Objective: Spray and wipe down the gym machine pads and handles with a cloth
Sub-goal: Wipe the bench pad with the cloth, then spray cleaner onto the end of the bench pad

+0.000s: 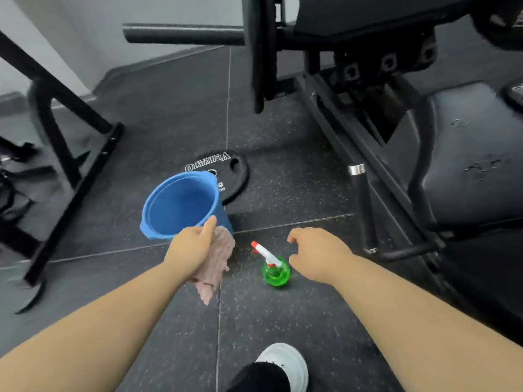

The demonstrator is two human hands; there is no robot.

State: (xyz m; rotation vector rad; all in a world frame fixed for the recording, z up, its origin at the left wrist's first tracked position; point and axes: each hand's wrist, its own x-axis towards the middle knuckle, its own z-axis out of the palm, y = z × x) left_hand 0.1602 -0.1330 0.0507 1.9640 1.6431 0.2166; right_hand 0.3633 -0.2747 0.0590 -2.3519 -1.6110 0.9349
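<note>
My left hand grips a pink cloth that hangs down beside a blue bucket on the floor. A green spray bottle with a white and red nozzle stands on the floor between my hands. Just right of the bottle hovers my right hand, fingers loosely curled, holding nothing and apart from the bottle. The black seat pad of the gym machine lies at the right, with a black bar handle at the top.
A black weight plate lies flat behind the bucket. A chrome-capped black handle stands right of the bottle. A black frame slants at the left. My white shoe is at the bottom on the speckled rubber floor.
</note>
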